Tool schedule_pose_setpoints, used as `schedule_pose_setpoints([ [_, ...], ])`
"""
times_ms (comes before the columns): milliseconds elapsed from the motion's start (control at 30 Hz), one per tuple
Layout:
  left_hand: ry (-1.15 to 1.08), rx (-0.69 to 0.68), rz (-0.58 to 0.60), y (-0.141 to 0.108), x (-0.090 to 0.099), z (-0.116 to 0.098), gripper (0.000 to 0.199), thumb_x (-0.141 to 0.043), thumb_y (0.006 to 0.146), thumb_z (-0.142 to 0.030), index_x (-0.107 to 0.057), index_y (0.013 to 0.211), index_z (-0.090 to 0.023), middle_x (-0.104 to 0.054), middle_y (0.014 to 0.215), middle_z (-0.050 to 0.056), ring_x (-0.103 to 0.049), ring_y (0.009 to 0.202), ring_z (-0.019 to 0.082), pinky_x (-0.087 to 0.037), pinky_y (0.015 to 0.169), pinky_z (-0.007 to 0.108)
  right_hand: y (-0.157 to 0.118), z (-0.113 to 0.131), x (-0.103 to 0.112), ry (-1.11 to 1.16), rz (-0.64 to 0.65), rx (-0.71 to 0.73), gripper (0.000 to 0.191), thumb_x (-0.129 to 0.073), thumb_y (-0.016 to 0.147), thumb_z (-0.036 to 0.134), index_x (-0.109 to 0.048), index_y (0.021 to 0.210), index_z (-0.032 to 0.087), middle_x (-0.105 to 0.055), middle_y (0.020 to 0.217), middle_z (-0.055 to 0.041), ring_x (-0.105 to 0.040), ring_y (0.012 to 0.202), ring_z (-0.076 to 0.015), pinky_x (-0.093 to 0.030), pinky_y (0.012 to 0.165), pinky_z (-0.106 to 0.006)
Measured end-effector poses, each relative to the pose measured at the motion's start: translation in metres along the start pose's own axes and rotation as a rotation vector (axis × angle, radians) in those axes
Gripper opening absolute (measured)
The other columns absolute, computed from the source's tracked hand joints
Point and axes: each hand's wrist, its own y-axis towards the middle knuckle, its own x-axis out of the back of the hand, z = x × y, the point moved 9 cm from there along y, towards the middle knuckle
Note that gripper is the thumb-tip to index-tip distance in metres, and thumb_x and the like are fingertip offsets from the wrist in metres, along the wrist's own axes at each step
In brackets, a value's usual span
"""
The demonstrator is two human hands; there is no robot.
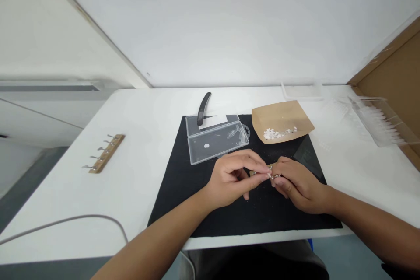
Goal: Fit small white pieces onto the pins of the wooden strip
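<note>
Over the black cloth (pixel 210 214), my left hand (pixel 229 179) pinches a small pale piece (pixel 270 176) between thumb and forefinger; it is too small to name for sure. Close against it, my right hand (pixel 298 186) is closed around a small wooden strip with metal clips (pixel 252 173), most of which the fingers hide. The fingertips of both hands nearly meet there. Just beyond them lies an open clear plastic case (pixel 216 142) with several clear nail tips (pixel 236 133) and one white disc (pixel 206 145) in it.
A brown paper tray (pixel 284 116) holds several white bits. A curved black nail file (pixel 203 109) rests on the case lid. Another wooden strip with metal clips (pixel 106 154) lies at left. Clear plastic trays (pixel 377 122) stand at right, and a grey cable (pixel 82 216) crosses the front left.
</note>
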Motion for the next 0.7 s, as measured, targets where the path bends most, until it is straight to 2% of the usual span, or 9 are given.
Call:
schedule_pose_setpoints([
  [300, -0.079, 0.057, -0.007, 0.0008, -0.0016, 0.0026, 0.011, -0.083, 0.088, -0.016, -0.084, 0.099, -0.016, -0.075, 0.094, 0.008, -0.066, 0.054, 0.006, -0.057, 0.04, 0.011, 0.0, 0.0004, 0.0012, -0.024, -0.057, 0.023, 0.033, -0.034, 0.114, 0.036, -0.056, 0.095, 0.022, -0.06, 0.073, 0.0032, -0.047, 0.064, -0.0138, -0.035, 0.073, -0.032],
  [467, -0.07, 0.064, -0.004, 0.0, -0.0017, 0.0057, 0.011, -0.081, 0.088, -0.016, -0.084, 0.099, -0.016, -0.074, 0.095, 0.008, -0.068, 0.058, 0.007, -0.058, 0.042, 0.012, -0.0022, 0.0033, 0.0057, -0.134, -0.119, 0.074, 0.024, -0.039, 0.113, 0.031, -0.06, 0.106, 0.022, -0.065, 0.08, 0.0013, -0.051, 0.067, -0.015, -0.035, 0.073, -0.032],
  [700, -0.052, 0.101, 0.014, -0.0009, -0.0028, 0.0091, 0.009, -0.076, 0.093, -0.018, -0.08, 0.1, -0.014, -0.067, 0.098, 0.006, -0.062, 0.054, 0.003, -0.057, 0.041, 0.011, -0.004, 0.0043, 0.0072, -0.232, -0.14, 0.101, 0.018, -0.044, 0.11, 0.027, -0.061, 0.108, 0.02, -0.071, 0.083, -0.0001, -0.055, 0.066, -0.0152, -0.034, 0.072, -0.033],
])
